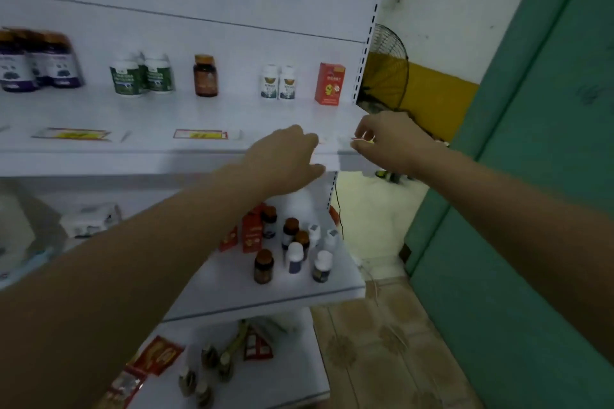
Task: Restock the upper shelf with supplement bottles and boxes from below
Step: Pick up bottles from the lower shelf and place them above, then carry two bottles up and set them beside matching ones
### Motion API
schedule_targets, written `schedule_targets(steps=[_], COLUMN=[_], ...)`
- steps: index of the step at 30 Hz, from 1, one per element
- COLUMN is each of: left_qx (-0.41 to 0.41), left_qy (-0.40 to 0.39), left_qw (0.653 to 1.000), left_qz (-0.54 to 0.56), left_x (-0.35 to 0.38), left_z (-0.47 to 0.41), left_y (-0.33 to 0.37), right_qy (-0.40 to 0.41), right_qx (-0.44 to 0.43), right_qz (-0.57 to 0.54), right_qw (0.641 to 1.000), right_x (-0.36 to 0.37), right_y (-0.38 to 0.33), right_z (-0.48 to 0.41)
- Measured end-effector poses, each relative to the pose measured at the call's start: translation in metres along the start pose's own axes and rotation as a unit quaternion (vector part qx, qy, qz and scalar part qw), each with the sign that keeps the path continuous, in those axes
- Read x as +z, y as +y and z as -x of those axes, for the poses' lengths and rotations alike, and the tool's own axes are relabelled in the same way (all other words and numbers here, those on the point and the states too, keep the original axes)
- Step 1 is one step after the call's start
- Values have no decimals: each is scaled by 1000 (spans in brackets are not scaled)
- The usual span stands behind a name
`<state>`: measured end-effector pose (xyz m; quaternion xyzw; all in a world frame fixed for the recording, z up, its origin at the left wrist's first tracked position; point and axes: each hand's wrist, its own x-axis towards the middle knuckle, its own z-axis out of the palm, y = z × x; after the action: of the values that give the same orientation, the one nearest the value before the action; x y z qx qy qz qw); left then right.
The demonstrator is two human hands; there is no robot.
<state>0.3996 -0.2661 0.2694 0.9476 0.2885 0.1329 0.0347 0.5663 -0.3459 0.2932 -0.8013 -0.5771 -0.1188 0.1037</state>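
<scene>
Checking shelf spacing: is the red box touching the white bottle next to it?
Apart. The head view shows a strip of bare shelf between the red box and the white bottle.

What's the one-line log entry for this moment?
left hand: on upper shelf front edge | right hand: pinching small label at edge | lower bottles: none picked up

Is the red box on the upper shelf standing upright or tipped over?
Upright. The red box stands on its base on the upper shelf, label facing out.
</scene>
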Motion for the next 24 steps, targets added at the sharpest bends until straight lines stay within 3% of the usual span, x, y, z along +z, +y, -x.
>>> schedule_targets(steps=[4, 16, 24], left_qx=[32, -140, -253], left_qy=[-50, -233, -187], left_qw=[998, 949, 925], left_qz=[22, 160, 215], left_x=[43, 211, 322], left_z=[25, 18, -36], left_y=[10, -25, -47], right_qy=[-11, -211, -244], right_qx=[33, 90, 106], right_qz=[-27, -111, -181], right_qw=[999, 967, 947], right_x=[26, 210, 330], right_y=[3, 49, 76], right_z=[36, 67, 46])
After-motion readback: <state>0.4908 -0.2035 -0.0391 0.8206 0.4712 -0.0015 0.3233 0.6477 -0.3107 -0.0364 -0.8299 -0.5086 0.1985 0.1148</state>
